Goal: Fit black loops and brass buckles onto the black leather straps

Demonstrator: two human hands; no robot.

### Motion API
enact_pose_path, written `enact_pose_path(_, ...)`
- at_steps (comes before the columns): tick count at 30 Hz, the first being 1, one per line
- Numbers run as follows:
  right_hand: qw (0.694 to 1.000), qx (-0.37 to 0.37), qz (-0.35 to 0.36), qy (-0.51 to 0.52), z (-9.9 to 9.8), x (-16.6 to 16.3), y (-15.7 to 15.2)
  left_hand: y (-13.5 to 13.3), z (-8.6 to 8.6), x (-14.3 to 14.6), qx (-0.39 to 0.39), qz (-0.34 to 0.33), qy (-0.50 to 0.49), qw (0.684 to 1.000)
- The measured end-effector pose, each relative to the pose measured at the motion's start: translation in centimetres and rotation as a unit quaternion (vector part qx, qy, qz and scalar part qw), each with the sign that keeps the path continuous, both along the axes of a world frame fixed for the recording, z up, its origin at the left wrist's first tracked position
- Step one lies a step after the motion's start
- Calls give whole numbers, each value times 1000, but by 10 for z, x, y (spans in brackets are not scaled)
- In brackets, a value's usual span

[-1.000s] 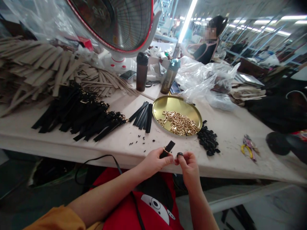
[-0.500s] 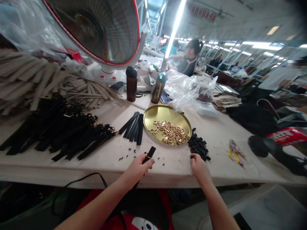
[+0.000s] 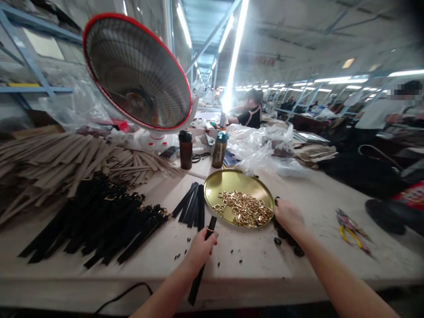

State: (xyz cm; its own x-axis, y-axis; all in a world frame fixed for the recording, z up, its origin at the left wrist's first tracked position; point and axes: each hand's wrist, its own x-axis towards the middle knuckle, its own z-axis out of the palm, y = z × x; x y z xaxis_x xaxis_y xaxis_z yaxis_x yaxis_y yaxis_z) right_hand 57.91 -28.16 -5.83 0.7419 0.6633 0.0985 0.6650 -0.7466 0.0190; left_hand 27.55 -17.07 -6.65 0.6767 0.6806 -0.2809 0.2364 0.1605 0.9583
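Observation:
My left hand is closed round a black strap with a small gold buckle near its upper end; the strap runs down past the table's front edge. My right hand rests over a heap of small black loops beside the gold round tray, which holds several gold buckles. Its fingertips are hidden, curled down into the heap. A few loose black straps lie left of the tray.
A big pile of black straps and tan strips fills the left of the table. A red-rimmed fan, two bottles, plastic bags stand behind. Pliers lie at right. Other people work farther back.
My head has lifted, so the view shows more of the hall. My right hand moved from beside the left hand out to the black loops by the tray. The left hand kept the strap.

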Motion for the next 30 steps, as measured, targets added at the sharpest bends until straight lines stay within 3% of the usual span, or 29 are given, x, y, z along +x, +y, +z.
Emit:
enact_pose_path(6,999,-19,-40,31,-2,48,35,-2,-3,4,30,28,19,999)
enact_pose_path(13,997,-17,-36,62,-13,69,48,-4,-13,11,49,53,49,996)
enact_pose_path(18,998,3,-4,64,-18,64,41,-6,-16,16,56,62,55,995)
enact_pose_path(24,997,56,14,58,-26,36,60,-8,-9,20,51,77,82,992)
enact_pose_path(27,995,85,-7,51,-23,41,52,-10,-4,19,62,83,79,991)
enact_pose_path(30,992,102,-52,47,-14,65,21,-10,-2,16,57,82,72,992)
